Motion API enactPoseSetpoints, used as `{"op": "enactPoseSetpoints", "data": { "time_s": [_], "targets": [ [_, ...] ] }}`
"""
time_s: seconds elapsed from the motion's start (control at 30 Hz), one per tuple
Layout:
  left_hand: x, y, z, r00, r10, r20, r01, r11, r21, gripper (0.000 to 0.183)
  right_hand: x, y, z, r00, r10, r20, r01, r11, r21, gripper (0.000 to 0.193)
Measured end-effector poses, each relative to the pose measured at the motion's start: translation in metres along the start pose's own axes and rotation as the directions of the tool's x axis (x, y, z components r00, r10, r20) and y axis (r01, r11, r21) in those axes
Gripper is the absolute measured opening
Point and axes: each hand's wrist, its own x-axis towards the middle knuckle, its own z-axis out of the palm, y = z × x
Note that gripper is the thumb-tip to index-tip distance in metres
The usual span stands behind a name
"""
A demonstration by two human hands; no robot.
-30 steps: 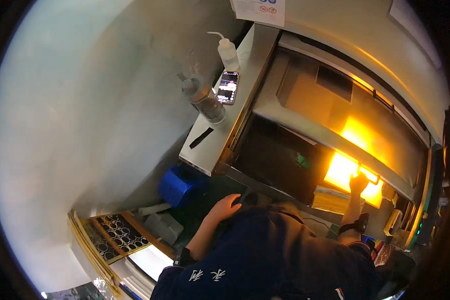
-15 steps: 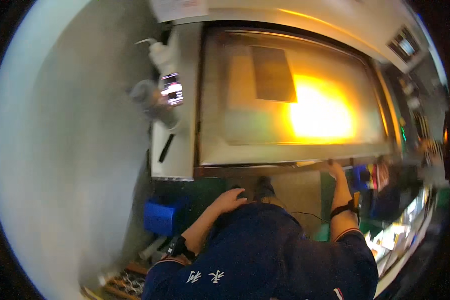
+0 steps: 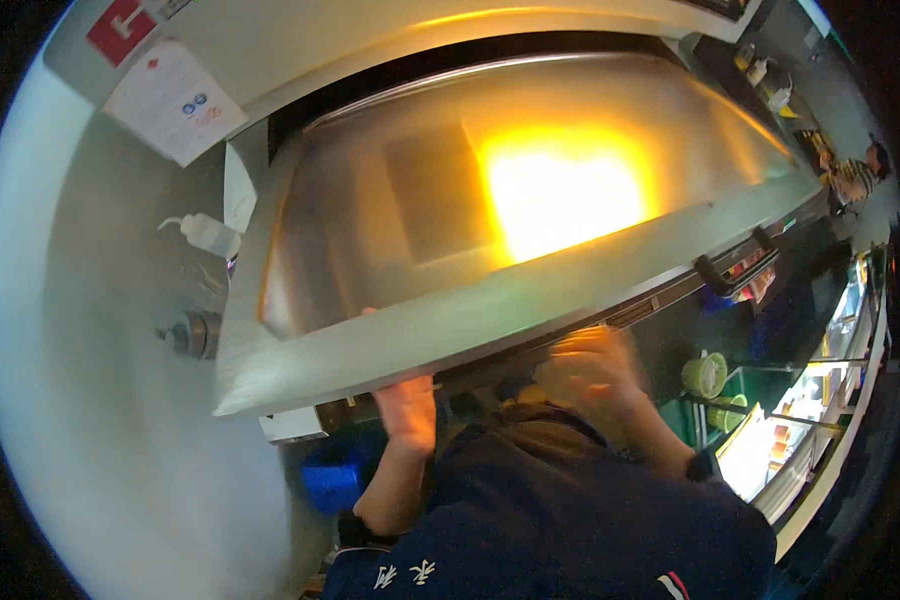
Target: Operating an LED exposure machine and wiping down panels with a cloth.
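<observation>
A large framed cover [image 3: 410, 340] with a see-through window is tilted up at the front. My left hand [image 3: 408, 412] holds its front edge from below, with most of the fingers hidden by the frame; one fingertip shows at the window's lower border. Just beneath the front edge, right of the middle, my right hand [image 3: 598, 368] is smeared by motion, so its finger pose and any contact with the frame are unclear. Behind the window lies a dark rectangular sheet [image 3: 435, 195] beside a strong yellow-white glow. A black handle [image 3: 735, 275] sits at the cover's right front.
A white squeeze bottle [image 3: 210, 235] and a grey cylindrical fitting [image 3: 195, 335] are left of the cover. Below stands a blue box [image 3: 332, 485]. Green round containers [image 3: 705, 375] and a lit shelf are at right. A person [image 3: 855, 180] is at the far right.
The cover's front has risen and tilted. My left hand moved from my waist up to its front edge; my right hand moved left along the edge. The view has turned.
</observation>
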Motion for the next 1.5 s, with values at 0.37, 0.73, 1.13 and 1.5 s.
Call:
{"op": "enactPoseSetpoints", "data": {
  "time_s": [0.37,0.73,1.13,1.5],
  "targets": [
    [0.068,0.062,0.057,0.966,0.232,-0.118,-0.239,0.97,-0.045,0.115,0.052,0.336,0.109,0.57,0.821,0.012,-0.648,0.459,-0.608,0.07],
    [0.138,0.074,0.12,0.92,0.325,-0.218,-0.374,0.895,-0.242,0.106,-0.025,0.371,0.079,0.261,0.942,0.21,-0.963,0.268,-0.005,0.068],
    [0.218,-0.019,0.048,0.595,0.783,0.178,-0.48,0.168,0.861,0.092,-0.323,-0.075,0.017,-0.559,0.585,-0.587,-0.588,0.22,0.779,0.031],
    [0.072,-0.127,0.13,0.824,-0.195,0.532,-0.073,0.895,0.441,0.079,-0.535,-0.344,0.166,-0.994,0.051,0.099,0.106,0.691,0.715,0.05]
  ]
}}
